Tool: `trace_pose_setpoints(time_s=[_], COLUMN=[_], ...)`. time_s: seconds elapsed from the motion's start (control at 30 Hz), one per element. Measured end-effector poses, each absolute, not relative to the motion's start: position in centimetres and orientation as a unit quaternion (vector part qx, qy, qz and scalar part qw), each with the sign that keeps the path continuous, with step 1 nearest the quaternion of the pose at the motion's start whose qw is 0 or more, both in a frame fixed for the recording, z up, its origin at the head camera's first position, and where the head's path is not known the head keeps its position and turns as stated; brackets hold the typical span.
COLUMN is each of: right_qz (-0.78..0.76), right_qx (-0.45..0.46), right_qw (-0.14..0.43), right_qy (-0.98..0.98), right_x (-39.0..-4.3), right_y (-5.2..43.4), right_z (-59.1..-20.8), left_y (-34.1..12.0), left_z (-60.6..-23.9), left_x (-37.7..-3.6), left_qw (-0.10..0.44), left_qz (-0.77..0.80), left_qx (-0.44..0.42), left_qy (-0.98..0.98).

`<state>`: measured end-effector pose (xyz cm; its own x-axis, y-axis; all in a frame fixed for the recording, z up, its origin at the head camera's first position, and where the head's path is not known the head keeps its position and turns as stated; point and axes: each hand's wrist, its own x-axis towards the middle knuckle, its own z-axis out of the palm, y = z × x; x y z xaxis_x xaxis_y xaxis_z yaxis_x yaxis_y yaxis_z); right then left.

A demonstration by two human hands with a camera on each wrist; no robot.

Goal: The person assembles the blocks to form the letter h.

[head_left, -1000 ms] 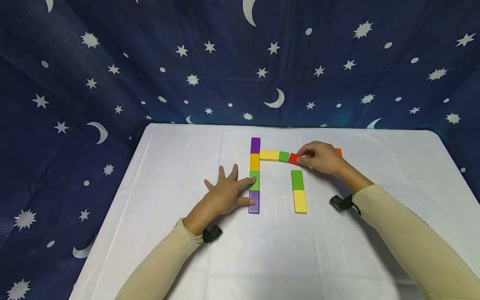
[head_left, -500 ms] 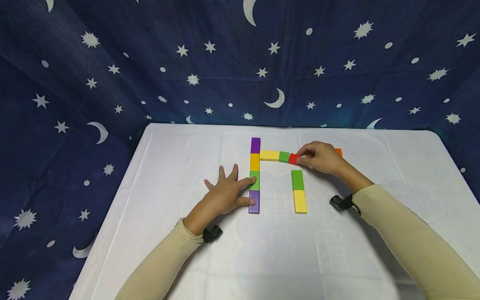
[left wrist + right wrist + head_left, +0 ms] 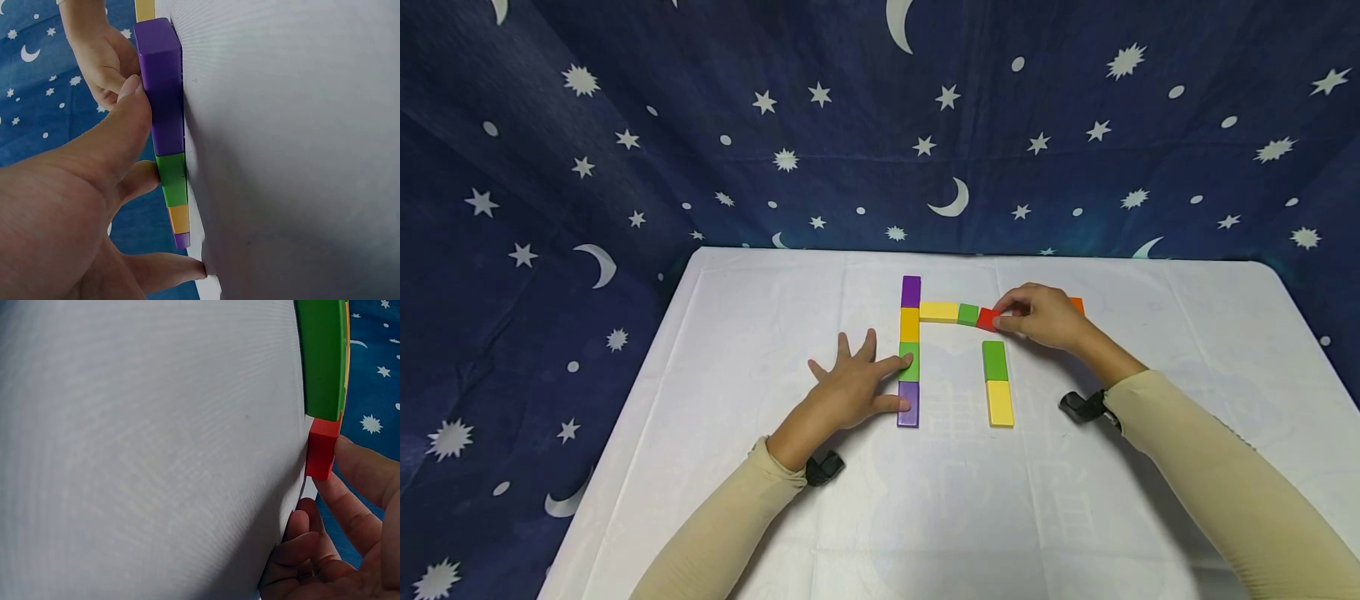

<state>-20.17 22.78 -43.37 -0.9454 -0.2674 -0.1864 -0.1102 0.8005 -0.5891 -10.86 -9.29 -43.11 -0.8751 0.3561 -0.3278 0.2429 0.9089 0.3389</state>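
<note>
My left hand (image 3: 847, 387) lies spread on the table, thumb on the near purple block (image 3: 907, 414) and index fingertip on the long green block (image 3: 909, 372). Those two stand in a straight column with an orange-yellow block (image 3: 909, 324) and a far purple block (image 3: 911, 291). From the column a yellow block (image 3: 938, 312) runs right, followed by a small green block (image 3: 967, 314) and a red block (image 3: 987, 319), which sits slightly turned. Thumb and index finger of my right hand (image 3: 1047, 317) pinch the red block at its right side; its other fingers curl below, in the right wrist view.
Right of the column, a green block (image 3: 995, 360) and a yellow block (image 3: 1000, 403) lie end to end. An orange block (image 3: 1077, 305) shows partly behind the right hand. A white cloth covers the table (image 3: 955, 517); a dark blue star-patterned curtain (image 3: 850, 125) hangs behind.
</note>
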Motion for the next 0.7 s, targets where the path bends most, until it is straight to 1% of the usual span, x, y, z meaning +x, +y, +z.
trace_pose_setpoints(time_s=[0.53, 0.7], right_qz=[-0.301, -0.305], right_qx=[-0.109, -0.106], right_qw=[0.123, 0.129], right_qy=[0.939, 0.938], right_x=[-19.99, -20.05], right_y=[22.80, 22.88], right_z=[-43.27, -43.32], left_y=[-9.25, -9.24], left_z=[-43.14, -43.11], left_x=[-10.82, -10.81], left_qw=[0.193, 0.193], left_qz=[0.142, 0.143], left_qx=[0.159, 0.158], left_qy=[0.958, 0.958])
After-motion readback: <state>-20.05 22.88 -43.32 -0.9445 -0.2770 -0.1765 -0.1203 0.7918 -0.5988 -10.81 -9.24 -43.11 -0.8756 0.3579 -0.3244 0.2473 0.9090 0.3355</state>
